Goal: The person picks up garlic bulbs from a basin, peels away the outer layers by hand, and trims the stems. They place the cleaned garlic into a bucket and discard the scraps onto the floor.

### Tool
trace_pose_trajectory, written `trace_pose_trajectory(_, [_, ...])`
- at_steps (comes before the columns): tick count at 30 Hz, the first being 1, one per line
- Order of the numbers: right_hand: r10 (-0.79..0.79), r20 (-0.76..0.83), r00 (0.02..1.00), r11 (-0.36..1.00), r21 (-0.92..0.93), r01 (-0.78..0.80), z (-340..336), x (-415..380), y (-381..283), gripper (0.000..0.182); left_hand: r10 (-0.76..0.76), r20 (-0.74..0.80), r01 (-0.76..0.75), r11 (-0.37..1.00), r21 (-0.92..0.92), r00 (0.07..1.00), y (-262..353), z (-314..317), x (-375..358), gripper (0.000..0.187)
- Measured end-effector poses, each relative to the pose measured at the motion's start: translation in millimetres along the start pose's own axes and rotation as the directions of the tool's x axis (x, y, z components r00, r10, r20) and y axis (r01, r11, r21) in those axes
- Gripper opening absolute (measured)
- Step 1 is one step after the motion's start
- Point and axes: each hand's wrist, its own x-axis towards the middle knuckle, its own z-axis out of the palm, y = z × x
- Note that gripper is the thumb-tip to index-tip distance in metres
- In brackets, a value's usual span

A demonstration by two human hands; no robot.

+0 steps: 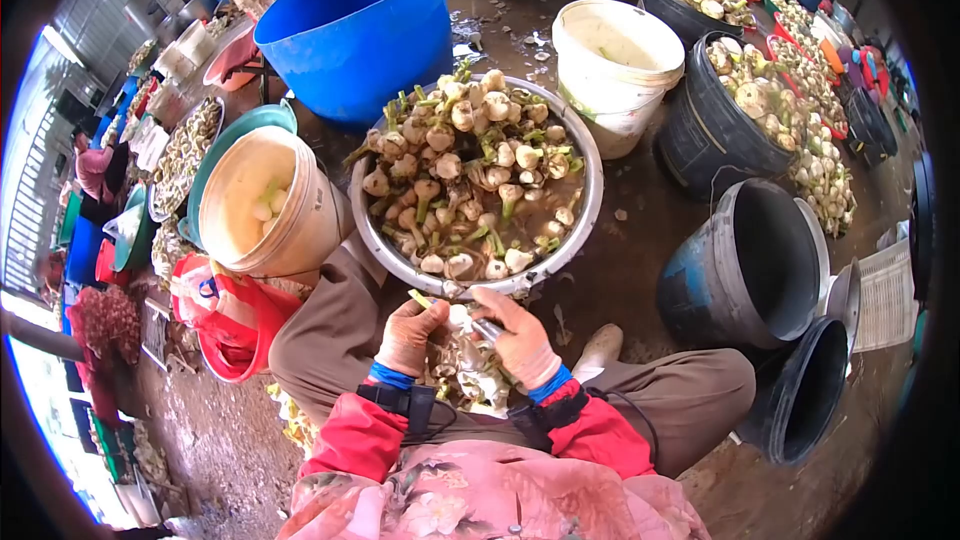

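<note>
My left hand (408, 336) is closed around a garlic bulb (459, 319) whose short green stem sticks out to the upper left. My right hand (517, 336) grips a small knife (487, 329) against the bulb's right side; its blade is mostly hidden. Just beyond both hands stands a wide metal basin (592, 195), with many stemmed garlic bulbs (462, 116) heaped in brownish water. Below the hands, between my legs, lies a pile of pale peelings (470, 372).
To the left are a cream bucket (215, 205) with a few peeled bulbs and a red tub (240, 360). A large blue tub (352, 35) and a white bucket (618, 65) stand beyond the basin. Black buckets (735, 265) line the right. Other people (95, 165) sit farther off.
</note>
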Motion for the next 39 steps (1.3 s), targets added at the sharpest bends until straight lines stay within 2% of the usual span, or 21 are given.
trace_pose_trajectory(3, [-0.088, -0.177, 0.98, 0.994, 0.051, 0.098, -19.0, 8.0, -2.2, 0.042, 0.034, 0.02, -0.028, 0.975, -0.22, 0.999, -6.1, -9.8, 6.4, 0.022])
trace_pose_trajectory(5, [-0.073, -0.236, 0.969, 0.822, 0.536, 0.193, -33.1, 9.8, -9.5, 0.042, 0.054, -0.012, -0.055, 0.952, -0.3, 0.998, -10.9, -21.7, 10.6, 0.023])
trace_pose_trajectory(9, [-0.066, -0.331, 0.941, 0.755, 0.6, 0.265, -51.1, 12.6, 4.4, 0.037, -0.011, -0.073, -0.022, 0.902, -0.432, 0.997, -12.6, -29.1, 9.3, 0.028])
trace_pose_trajectory(10, [-0.196, -0.21, 0.958, 0.955, 0.179, 0.235, -51.6, 11.2, 12.9, 0.037, -0.008, -0.088, -0.031, 0.902, -0.43, 0.996, -12.6, -28.2, 9.3, 0.027])
trace_pose_trajectory(11, [-0.239, -0.072, 0.968, 0.931, -0.301, 0.208, -54.8, 7.4, 19.6, 0.037, -0.012, -0.081, -0.023, 0.905, -0.425, 0.997, -12.5, -24.7, 11.5, 0.027])
trace_pose_trajectory(13, [0.033, 0.106, 0.994, 0.863, -0.505, 0.025, -47.7, 4.3, 31.0, 0.039, -0.05, -0.021, 0.037, 0.909, -0.415, 0.999, -14.8, -22.3, 17.6, 0.026])
trace_pose_trajectory(15, [0.442, 0.133, 0.887, 0.611, -0.768, -0.19, -30.7, 3.8, 22.3, 0.039, -0.111, 0.017, 0.109, 0.919, -0.38, 0.994, -16.9, -15.8, 22.6, 0.024])
trace_pose_trajectory(18, [0.428, 0.141, 0.893, 0.584, -0.797, -0.154, -32.3, 8.7, 79.5, 0.032, -0.125, 0.208, 0.192, 0.92, -0.342, 0.97, -19.8, 7.5, 26.3, 0.023])
trace_pose_trajectory(21, [0.603, 0.022, 0.798, 0.492, -0.797, -0.349, -35.4, 16.1, 33.8, 0.032, -0.14, 0.271, 0.211, 0.943, -0.257, 0.953, -11.6, 62.4, 19.7, 0.023])
trace_pose_trajectory(22, [0.486, 0.017, 0.874, 0.561, -0.773, -0.297, -37.1, 14.0, 45.4, 0.03, -0.208, 0.269, 0.269, 0.938, -0.217, 0.941, -11.7, 72.6, 25.4, 0.024])
trace_pose_trajectory(23, [0.336, -0.118, 0.935, 0.715, -0.614, -0.334, -34.6, 14.3, 77.0, 0.026, -0.206, 0.286, 0.269, 0.943, -0.198, 0.936, -15.4, 83.5, 34.6, 0.024])
trace_pose_trajectory(25, [0.349, 0.062, 0.935, 0.543, -0.827, -0.148, -38.7, 23.2, 87.3, 0.024, -0.133, 0.414, 0.093, 0.989, 0.116, 0.901, -18.7, 116.2, 43.3, 0.028])
trace_pose_trajectory(26, [0.34, 0.139, 0.93, 0.42, -0.907, -0.018, -40.3, 17.4, 80.3, 0.023, -0.296, 0.39, 0.293, 0.954, 0.07, 0.872, -9.9, 137.7, 39.0, 0.026])
trace_pose_trajectory(27, [0.307, -0.002, 0.952, 0.648, -0.732, -0.21, -42.9, 12.7, 82.8, 0.026, -0.146, 0.435, 0.051, 0.973, 0.223, 0.889, -23.0, 142.8, 46.9, 0.025])
trace_pose_trajectory(29, [0.326, 0.027, 0.945, 0.676, -0.706, -0.213, -45.7, 13.5, 89.3, 0.028, -0.36, 0.389, 0.312, 0.932, 0.182, 0.848, -17.4, 178.6, 47.1, 0.027])
trace_pose_trajectory(30, [0.378, 0.047, 0.924, 0.635, -0.74, -0.222, -49.8, 9.9, 61.4, 0.028, -0.436, 0.468, 0.379, 0.9, 0.216, 0.769, -14.5, 196.6, 51.3, 0.031])
trace_pose_trajectory(31, [0.359, 0.053, 0.932, 0.646, -0.735, -0.207, -51.5, 10.7, 62.4, 0.029, -0.437, 0.447, 0.305, 0.89, 0.338, 0.78, -4.7, 223.9, 39.5, 0.036])
trace_pose_trajectory(33, [0.301, 0.051, 0.952, 0.674, -0.718, -0.174, -54.3, 9.4, 70.2, 0.03, -0.275, 0.672, -0.133, 0.862, 0.489, 0.688, -2.0, 266.0, 43.5, 0.044])
trace_pose_trajectory(35, [0.256, 0.041, 0.966, 0.7, -0.697, -0.155, -57.4, 5.4, 80.8, 0.031, -0.324, 0.67, 0.024, 0.909, 0.416, 0.668, 2.2, 311.6, 41.8, 0.061])
trace_pose_trajectory(37, [0.217, 0.059, 0.974, 0.719, -0.685, -0.118, -59.2, 3.4, 84.9, 0.032, -0.319, 0.801, 0.065, 0.941, 0.333, 0.507, 15.4, 351.4, 30.2, 0.084])
trace_pose_trajectory(39, [0.169, 0.097, 0.981, 0.724, -0.687, -0.057, -64.1, 1.9, 79.8, 0.033, -0.254, 0.871, 0.09, 0.967, 0.239, 0.421, 18.9, 368.9, 23.9, 0.099])
